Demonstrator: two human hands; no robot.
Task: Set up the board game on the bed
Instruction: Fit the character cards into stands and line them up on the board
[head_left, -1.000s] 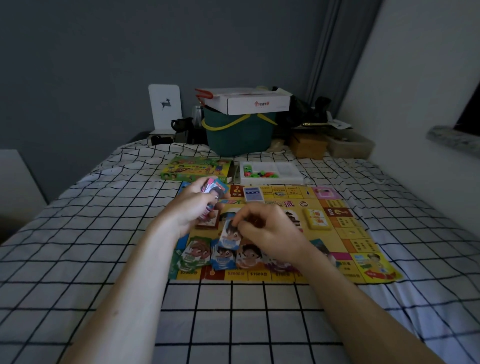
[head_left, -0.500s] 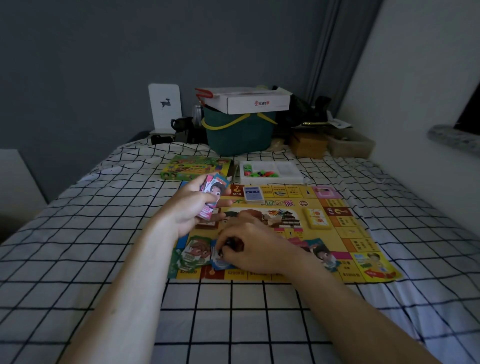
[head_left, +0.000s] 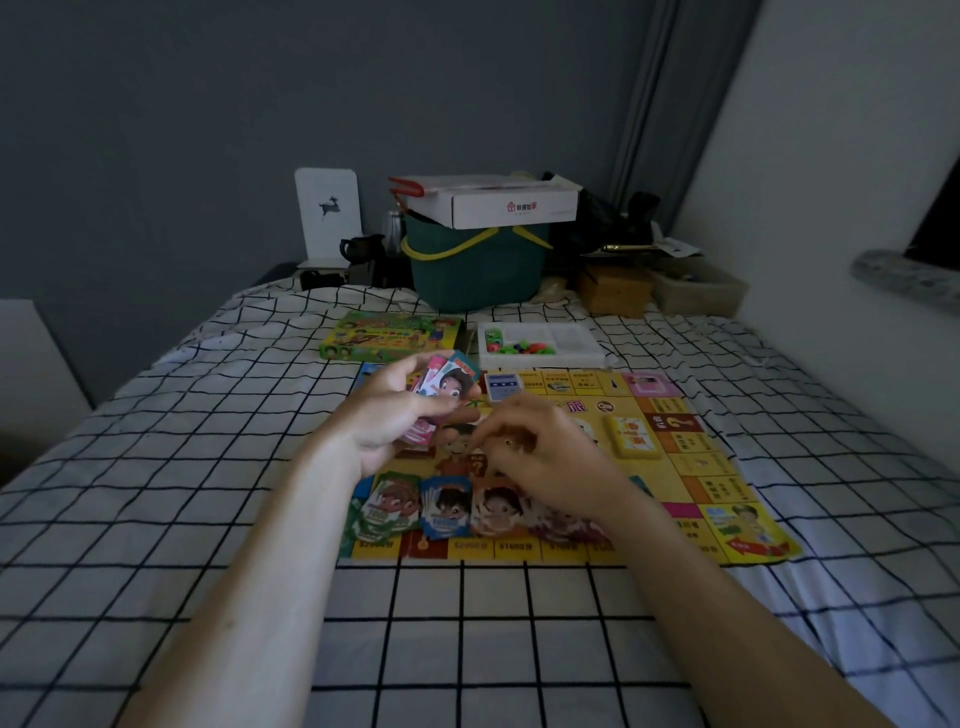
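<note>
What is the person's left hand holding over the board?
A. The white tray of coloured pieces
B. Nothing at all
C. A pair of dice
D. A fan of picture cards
D: the left hand grips a fanned stack of picture cards above the yellow game board, while the white tray lies on the bed beyond the board.

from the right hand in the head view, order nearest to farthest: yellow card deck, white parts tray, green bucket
From the right hand:
1. yellow card deck, just to its right on the board
2. white parts tray, beyond the board's far edge
3. green bucket, at the bed's far end
</note>
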